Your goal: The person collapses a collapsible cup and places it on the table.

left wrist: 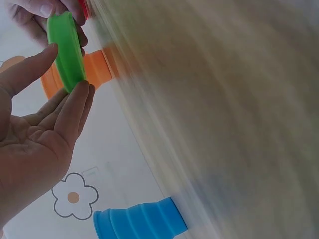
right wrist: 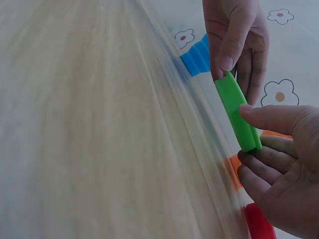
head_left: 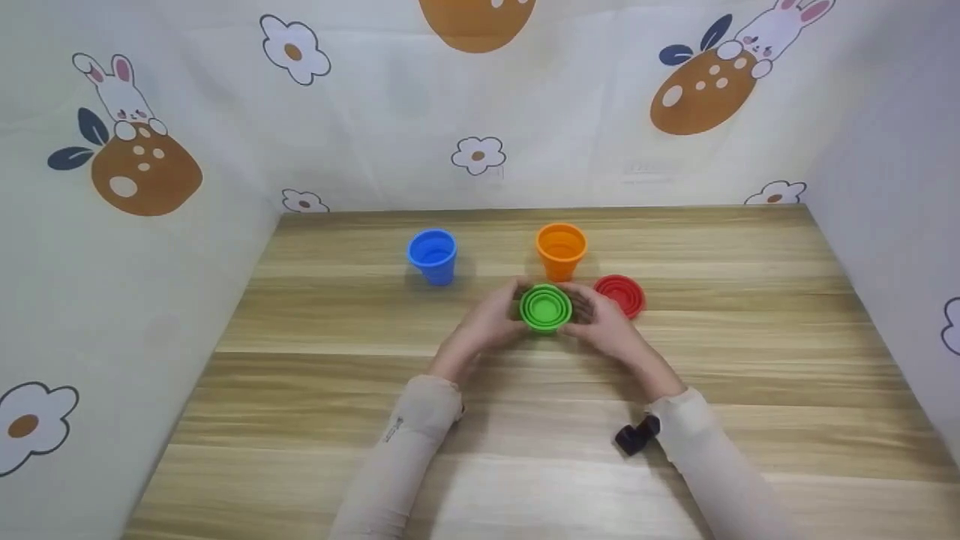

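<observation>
Two opposite sides of the collapsed green cup (head_left: 546, 308), frame centre, are gripped by left hand (head_left: 491, 321) and right hand (head_left: 609, 326), probably to keep it level | blue cup (head_left: 440, 270), orange cup (head_left: 561, 259): upright, above centre | collapsed red cup (head_left: 621, 297): right of centre

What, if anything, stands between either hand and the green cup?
Nothing visible: the left hand and right hand both hold the green cup. The orange cup stands beyond it, the red cup to its right.

A pale printed backdrop (head_left: 390, 142) borders the wood-grain table (head_left: 300, 442) behind.
</observation>
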Action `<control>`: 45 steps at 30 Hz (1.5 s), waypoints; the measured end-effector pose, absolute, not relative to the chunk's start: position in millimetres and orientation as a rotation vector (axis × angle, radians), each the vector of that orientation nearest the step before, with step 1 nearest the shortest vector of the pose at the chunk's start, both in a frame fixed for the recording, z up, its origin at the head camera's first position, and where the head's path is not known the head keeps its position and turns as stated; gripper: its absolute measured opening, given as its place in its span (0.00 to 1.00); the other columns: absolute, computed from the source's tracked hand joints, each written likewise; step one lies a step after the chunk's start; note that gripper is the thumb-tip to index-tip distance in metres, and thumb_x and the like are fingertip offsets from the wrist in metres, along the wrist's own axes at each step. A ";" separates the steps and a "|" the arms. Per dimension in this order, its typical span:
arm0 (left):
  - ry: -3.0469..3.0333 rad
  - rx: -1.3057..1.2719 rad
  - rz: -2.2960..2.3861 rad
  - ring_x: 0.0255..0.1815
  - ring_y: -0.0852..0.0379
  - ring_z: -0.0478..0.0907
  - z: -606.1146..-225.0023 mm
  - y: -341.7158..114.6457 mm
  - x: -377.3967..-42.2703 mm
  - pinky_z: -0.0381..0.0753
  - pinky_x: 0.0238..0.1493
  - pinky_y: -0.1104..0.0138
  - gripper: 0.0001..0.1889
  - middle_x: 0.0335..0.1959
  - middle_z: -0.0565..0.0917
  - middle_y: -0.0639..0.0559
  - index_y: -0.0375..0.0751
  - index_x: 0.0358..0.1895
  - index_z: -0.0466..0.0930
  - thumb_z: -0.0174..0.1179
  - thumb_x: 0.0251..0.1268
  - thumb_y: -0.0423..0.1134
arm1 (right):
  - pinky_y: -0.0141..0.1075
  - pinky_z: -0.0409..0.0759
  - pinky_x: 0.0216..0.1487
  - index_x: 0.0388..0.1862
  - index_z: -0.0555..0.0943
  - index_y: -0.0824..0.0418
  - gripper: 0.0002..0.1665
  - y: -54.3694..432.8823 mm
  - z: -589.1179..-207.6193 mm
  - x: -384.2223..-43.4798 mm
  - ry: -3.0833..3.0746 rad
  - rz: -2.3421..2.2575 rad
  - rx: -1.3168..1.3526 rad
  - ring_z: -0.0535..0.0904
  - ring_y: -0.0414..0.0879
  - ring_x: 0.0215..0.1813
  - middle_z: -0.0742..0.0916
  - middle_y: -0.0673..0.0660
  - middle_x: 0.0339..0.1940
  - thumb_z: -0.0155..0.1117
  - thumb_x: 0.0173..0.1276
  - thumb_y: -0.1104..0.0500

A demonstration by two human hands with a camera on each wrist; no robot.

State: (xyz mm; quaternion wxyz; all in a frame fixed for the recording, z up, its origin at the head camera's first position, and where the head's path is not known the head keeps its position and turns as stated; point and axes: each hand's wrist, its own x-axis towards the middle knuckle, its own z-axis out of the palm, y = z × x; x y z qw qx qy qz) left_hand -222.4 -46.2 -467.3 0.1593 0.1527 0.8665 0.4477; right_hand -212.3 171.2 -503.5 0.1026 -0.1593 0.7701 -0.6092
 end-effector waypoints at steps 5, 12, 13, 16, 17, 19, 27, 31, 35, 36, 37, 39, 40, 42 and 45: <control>2.441 0.436 1.275 0.70 0.45 0.71 -468.5 -46.8 -223.4 0.67 0.75 0.53 0.34 0.67 0.75 0.41 0.39 0.67 0.68 0.66 0.54 0.25 | 0.53 0.65 0.77 0.72 0.64 0.73 0.43 171.2 -504.1 -211.6 2.337 -1.720 -0.464 0.67 0.64 0.75 0.72 0.71 0.73 0.67 0.58 0.77; 2.407 0.418 1.268 0.71 0.43 0.69 -468.2 -46.6 -224.1 0.64 0.77 0.53 0.35 0.69 0.73 0.38 0.35 0.70 0.66 0.66 0.56 0.26 | 0.52 0.73 0.71 0.72 0.67 0.70 0.43 168.4 -502.2 -210.6 2.431 -1.596 -0.419 0.74 0.63 0.70 0.75 0.70 0.70 0.69 0.56 0.74; 2.412 0.418 1.259 0.71 0.42 0.69 -468.4 -46.3 -224.4 0.64 0.77 0.53 0.35 0.69 0.73 0.37 0.35 0.69 0.66 0.66 0.56 0.27 | 0.52 0.74 0.71 0.72 0.67 0.70 0.43 167.6 -501.9 -210.7 2.438 -1.585 -0.421 0.74 0.63 0.69 0.75 0.70 0.70 0.70 0.56 0.74; 2.420 0.407 1.235 0.71 0.42 0.69 -468.9 -45.4 -225.3 0.64 0.77 0.52 0.35 0.68 0.74 0.37 0.35 0.69 0.66 0.67 0.56 0.29 | 0.51 0.75 0.70 0.71 0.68 0.69 0.43 165.8 -501.3 -210.9 2.469 -1.546 -0.428 0.76 0.62 0.68 0.77 0.69 0.69 0.70 0.55 0.74; 2.414 0.398 1.237 0.72 0.42 0.69 -469.1 -45.2 -225.4 0.64 0.77 0.52 0.35 0.69 0.73 0.37 0.35 0.69 0.66 0.67 0.56 0.28 | 0.51 0.75 0.69 0.71 0.68 0.70 0.43 165.6 -501.4 -211.0 2.483 -1.529 -0.440 0.76 0.62 0.67 0.77 0.69 0.69 0.71 0.56 0.74; 2.405 0.386 1.239 0.72 0.43 0.68 -469.5 -45.0 -225.6 0.63 0.78 0.52 0.36 0.69 0.73 0.38 0.35 0.70 0.66 0.66 0.55 0.27 | 0.51 0.76 0.69 0.72 0.68 0.69 0.43 165.2 -501.5 -211.3 2.501 -1.503 -0.444 0.77 0.62 0.67 0.77 0.69 0.68 0.71 0.55 0.74; 2.388 0.347 1.239 0.72 0.44 0.68 -469.4 -45.2 -225.9 0.63 0.78 0.53 0.36 0.70 0.73 0.39 0.37 0.70 0.66 0.65 0.54 0.25 | 0.52 0.75 0.70 0.71 0.66 0.71 0.42 166.3 -503.9 -212.2 2.485 -1.507 -0.459 0.76 0.63 0.67 0.77 0.70 0.67 0.69 0.57 0.73; 2.362 0.308 1.265 0.72 0.44 0.68 -468.6 -46.0 -225.7 0.63 0.77 0.52 0.36 0.70 0.73 0.40 0.39 0.70 0.66 0.66 0.54 0.26 | 0.52 0.74 0.71 0.71 0.66 0.71 0.42 166.2 -504.0 -211.7 2.480 -1.515 -0.455 0.76 0.63 0.68 0.77 0.70 0.67 0.69 0.58 0.72; 2.333 0.271 1.307 0.72 0.44 0.68 -467.3 -47.2 -225.7 0.64 0.77 0.51 0.36 0.71 0.71 0.41 0.40 0.70 0.66 0.65 0.55 0.25 | 0.51 0.74 0.71 0.72 0.66 0.72 0.41 166.4 -502.5 -210.9 2.484 -1.514 -0.442 0.75 0.63 0.68 0.77 0.71 0.67 0.69 0.58 0.72; 2.329 0.279 1.313 0.72 0.43 0.68 -467.2 -47.5 -225.8 0.64 0.77 0.51 0.35 0.72 0.71 0.40 0.39 0.70 0.66 0.65 0.56 0.25 | 0.51 0.74 0.71 0.71 0.66 0.72 0.41 166.5 -501.9 -210.5 2.481 -1.521 -0.431 0.75 0.63 0.68 0.77 0.71 0.67 0.69 0.59 0.72; 2.322 0.281 1.322 0.73 0.43 0.68 -466.5 -47.9 -225.7 0.64 0.77 0.52 0.35 0.72 0.70 0.40 0.39 0.70 0.65 0.64 0.57 0.25 | 0.51 0.74 0.71 0.71 0.66 0.72 0.41 166.8 -501.5 -210.3 2.476 -1.530 -0.422 0.75 0.63 0.68 0.77 0.71 0.67 0.69 0.59 0.72; 2.311 0.289 1.335 0.73 0.43 0.68 -465.8 -48.5 -225.8 0.64 0.77 0.52 0.34 0.72 0.70 0.39 0.37 0.69 0.65 0.63 0.58 0.24 | 0.52 0.74 0.71 0.71 0.66 0.73 0.40 167.7 -500.8 -210.0 2.462 -1.548 -0.413 0.75 0.64 0.68 0.77 0.71 0.67 0.68 0.60 0.72; 2.307 0.296 1.341 0.73 0.43 0.68 -465.4 -48.8 -225.9 0.64 0.77 0.52 0.33 0.72 0.70 0.38 0.37 0.69 0.65 0.62 0.59 0.24 | 0.51 0.74 0.71 0.71 0.66 0.73 0.39 168.0 -500.3 -209.8 2.458 -1.555 -0.404 0.75 0.63 0.68 0.77 0.71 0.67 0.67 0.60 0.72; 2.306 0.302 1.349 0.73 0.42 0.68 -464.8 -49.4 -226.2 0.65 0.77 0.53 0.32 0.72 0.69 0.37 0.36 0.69 0.64 0.61 0.60 0.24 | 0.51 0.74 0.70 0.71 0.66 0.73 0.39 168.7 -499.3 -209.3 2.445 -1.578 -0.390 0.76 0.63 0.68 0.78 0.71 0.67 0.67 0.61 0.73; 2.320 0.302 1.350 0.72 0.41 0.69 -463.4 -50.4 -226.9 0.66 0.76 0.52 0.32 0.71 0.70 0.36 0.35 0.70 0.64 0.60 0.61 0.25 | 0.52 0.74 0.70 0.71 0.65 0.74 0.38 169.2 -494.7 -206.9 2.442 -1.595 -0.386 0.75 0.65 0.68 0.77 0.73 0.67 0.66 0.62 0.73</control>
